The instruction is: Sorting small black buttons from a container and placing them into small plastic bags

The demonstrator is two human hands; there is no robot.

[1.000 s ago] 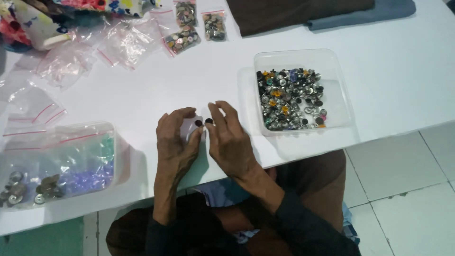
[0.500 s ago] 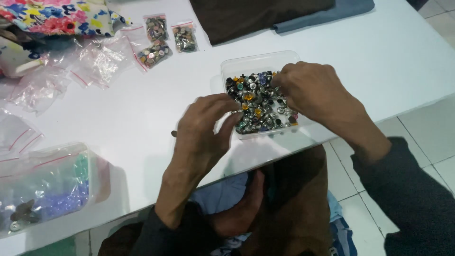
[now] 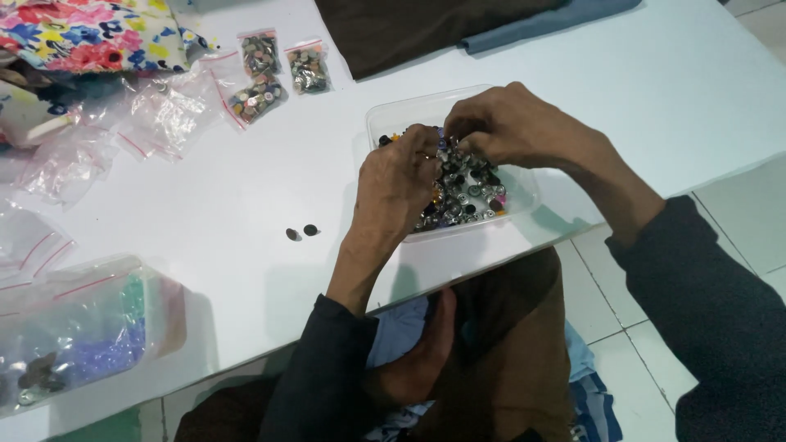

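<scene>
Both hands are in the clear plastic tray [image 3: 524, 192] of mixed metal buttons [image 3: 467, 192], which sits on the white table [image 3: 205, 205] near its front edge. Left hand [image 3: 401, 184] lies palm down over the tray's left half, fingers curled into the pile; whether it pinches anything I cannot tell. Right hand [image 3: 503, 127] is at the far rim, fingertips drawn together among the pieces, grip hidden.

Judgement: picking goes best with fingertips only, spreading the pile thin and steadying the tray so it does not slide off the edge.

The tray's long axis runs left to right, tilted slightly. Two loose dark buttons [image 3: 301, 232] lie on the table left of the tray.
</scene>
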